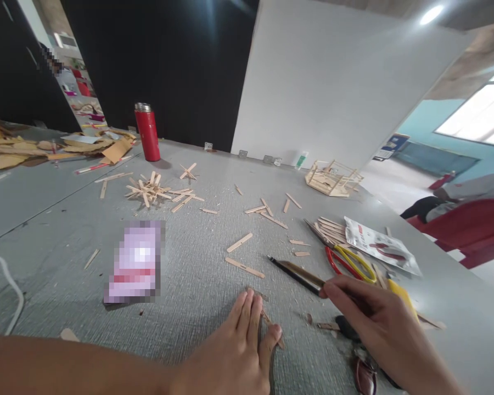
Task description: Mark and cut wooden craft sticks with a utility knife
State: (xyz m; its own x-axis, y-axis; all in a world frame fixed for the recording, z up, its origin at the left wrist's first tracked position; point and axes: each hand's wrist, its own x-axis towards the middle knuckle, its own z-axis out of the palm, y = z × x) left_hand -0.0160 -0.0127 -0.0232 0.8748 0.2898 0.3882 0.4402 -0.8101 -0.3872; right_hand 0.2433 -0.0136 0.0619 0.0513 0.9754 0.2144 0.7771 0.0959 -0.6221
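Observation:
My left hand (pixel 245 334) lies palm down on the grey table (pixel 197 247), fingers stretched out and pressed on small flat wooden pieces. One wooden strip (pixel 280 343) sticks out by the thumb; the rest is partly hidden under the fingers. In my right hand (pixel 374 321) is a slim knife (pixel 298 274) with a black and brass-coloured body, pinched near its rear end and pointing up and left over the table. Beyond the fingers lie two loose craft sticks, one slanted (pixel 239 242) and one with a dark mark (pixel 244 267).
A red flask (pixel 147 131) stands behind a heap of craft sticks (pixel 148 189). To the right are pliers (pixel 354 263) with red and yellow handles, a white packet (pixel 381 244), sunglasses (pixel 365 376) and a stick frame (pixel 333 178). A blurred purple item (pixel 134 260) lies left.

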